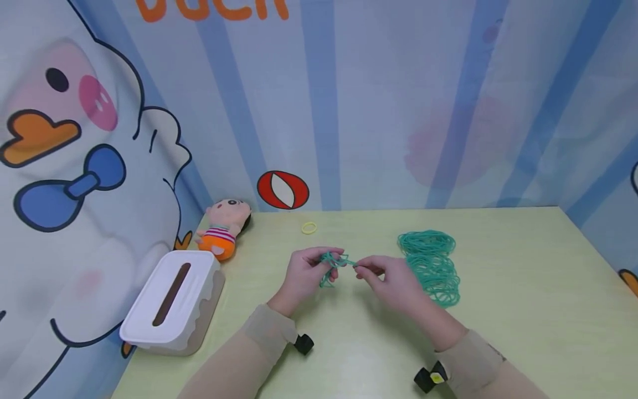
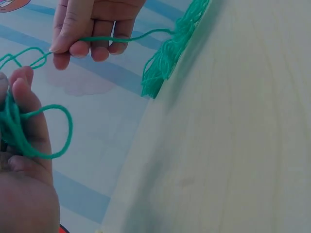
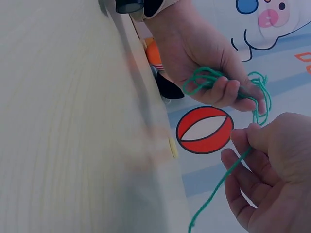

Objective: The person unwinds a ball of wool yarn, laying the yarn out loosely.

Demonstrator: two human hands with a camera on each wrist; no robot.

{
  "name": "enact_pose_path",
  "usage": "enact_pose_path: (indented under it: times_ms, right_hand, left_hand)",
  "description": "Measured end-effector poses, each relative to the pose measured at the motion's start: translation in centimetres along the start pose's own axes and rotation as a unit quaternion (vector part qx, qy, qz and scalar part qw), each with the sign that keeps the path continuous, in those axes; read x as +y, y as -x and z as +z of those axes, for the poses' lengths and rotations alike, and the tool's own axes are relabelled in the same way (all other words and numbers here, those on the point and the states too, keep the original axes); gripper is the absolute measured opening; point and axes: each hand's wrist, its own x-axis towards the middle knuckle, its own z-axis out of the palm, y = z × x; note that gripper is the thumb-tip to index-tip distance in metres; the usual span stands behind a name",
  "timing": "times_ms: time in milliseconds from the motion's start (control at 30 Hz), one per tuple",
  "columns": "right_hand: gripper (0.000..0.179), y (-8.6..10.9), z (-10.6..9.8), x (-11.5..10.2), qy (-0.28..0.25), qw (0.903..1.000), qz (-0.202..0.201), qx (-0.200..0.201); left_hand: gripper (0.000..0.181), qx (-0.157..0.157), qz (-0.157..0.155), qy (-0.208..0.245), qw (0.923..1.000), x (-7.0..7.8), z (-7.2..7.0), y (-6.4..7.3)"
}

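My left hand [image 1: 308, 272] grips a small looped bundle of green yarn [image 1: 327, 268], with loops sticking out past the fingers. Just to its right, my right hand [image 1: 394, 280] pinches a strand of the same yarn between thumb and forefinger. In the right wrist view the strand [image 3: 214, 193] trails down from those fingertips. The left wrist view shows it running on to a larger pile of green yarn [image 2: 167, 63]. That yarn pile [image 1: 430, 260] lies in loose coils on the table, partly behind my right forearm.
A white-lidded box [image 1: 171, 302] with a slot stands at the left. Behind it sits a plush doll [image 1: 222, 228] in orange and stripes. A small yellow ring [image 1: 309, 228] lies near the table's [image 1: 538, 288] back edge, before a printed curtain [image 1: 369, 111].
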Motion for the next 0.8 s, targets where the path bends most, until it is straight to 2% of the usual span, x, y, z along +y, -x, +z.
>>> enact_pose_path:
  times_ms: [200,333,533,700,800]
  right_hand:
    - [0.020,0.8,-1.9,0.8,0.007,0.9985,0.006,0.054]
    - [0.021,1.8,-3.5,1.4,0.005,0.9978,0.016,0.064]
    - [0.021,3.0,-5.9,2.2,0.025,0.9952,0.007,0.094]
    - [0.023,3.8,-7.6,3.0,0.045,0.9918,0.008,0.119]
    - [0.023,4.3,-8.4,3.6,0.051,0.9904,0.015,0.128]
  left_hand:
    - [0.023,0.030,-0.022,0.005,0.9993,0.3,0.1,-0.1]
    - [0.021,0.036,-0.009,0.005,0.9993,0.4,0.1,0.0]
    - [0.017,0.013,0.008,0.008,0.9999,0.2,-0.2,0.0]
    - [0.023,-0.012,0.022,0.010,0.9996,0.3,-0.5,0.1]
    - [0.025,-0.017,0.035,0.019,0.9991,0.4,-0.6,0.2]
